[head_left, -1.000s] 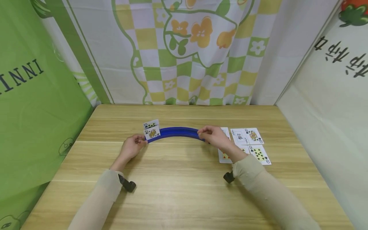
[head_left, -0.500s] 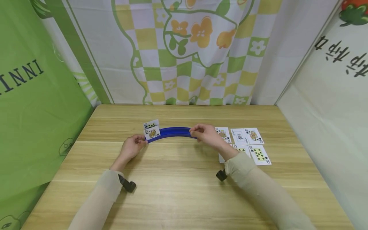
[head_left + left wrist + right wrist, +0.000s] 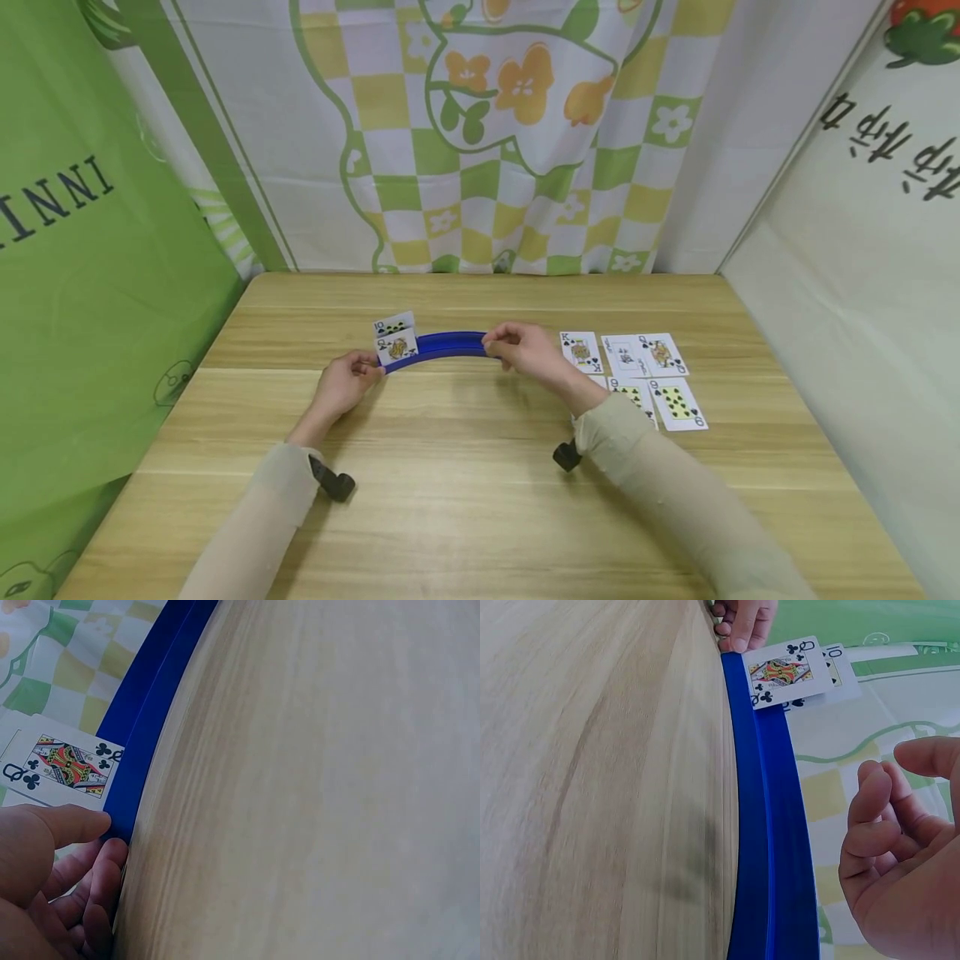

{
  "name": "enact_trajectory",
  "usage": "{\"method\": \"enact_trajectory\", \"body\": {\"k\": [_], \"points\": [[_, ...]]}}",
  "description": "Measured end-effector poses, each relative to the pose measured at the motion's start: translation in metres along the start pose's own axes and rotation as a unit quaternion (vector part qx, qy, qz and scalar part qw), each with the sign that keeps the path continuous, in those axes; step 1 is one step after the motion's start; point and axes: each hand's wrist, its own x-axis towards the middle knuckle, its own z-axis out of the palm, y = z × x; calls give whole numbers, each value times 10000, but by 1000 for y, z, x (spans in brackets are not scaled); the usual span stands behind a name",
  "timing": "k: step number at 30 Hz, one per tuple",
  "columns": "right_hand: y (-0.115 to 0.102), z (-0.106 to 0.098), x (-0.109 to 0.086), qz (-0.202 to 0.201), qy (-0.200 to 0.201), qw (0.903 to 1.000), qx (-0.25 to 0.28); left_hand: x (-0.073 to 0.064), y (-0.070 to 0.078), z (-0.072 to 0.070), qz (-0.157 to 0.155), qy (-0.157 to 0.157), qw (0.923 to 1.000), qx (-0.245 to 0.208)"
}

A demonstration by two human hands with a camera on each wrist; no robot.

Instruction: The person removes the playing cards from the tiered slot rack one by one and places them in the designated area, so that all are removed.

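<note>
A curved blue card holder [image 3: 450, 343] lies on the table. A queen of clubs [image 3: 397, 346] stands in its left end, with a ten [image 3: 394, 323] behind it and rising above it. My left hand [image 3: 347, 386] pinches that end; in the left wrist view the thumb [image 3: 79, 823] lies on it and the other fingers curl below. Over the holder's right part hovers my right hand [image 3: 528, 350], hiding that stretch. In the right wrist view its fingers [image 3: 874, 799] are loosely bent, the thumb is apart from them, and nothing is between them.
Right of the holder several cards lie face up in two rows: a king [image 3: 581, 354], a joker [image 3: 624, 357], a queen [image 3: 663, 356] and nines [image 3: 678, 404] among them. My right forearm partly covers the near row. A patterned curtain [image 3: 495, 208] hangs behind the table [image 3: 450, 517].
My right hand has moved left along the holder, away from the loose cards, so the king has come into full view. The left hand and the two standing cards have stayed put.
</note>
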Motion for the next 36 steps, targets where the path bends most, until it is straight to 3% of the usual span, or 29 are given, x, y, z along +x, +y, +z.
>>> {"method": "enact_trajectory", "body": {"k": [18,27,36], "points": [[-8,18,12,22,-198,9992,356,0,-1,2,-22,17,10000,36],[-10,27,17,66,-248,9995,202,-1,-1,1,-8,70,10000,39],[-10,40,27,87,-203,9991,374,-1,0,1,80,108,9999,66]]}}
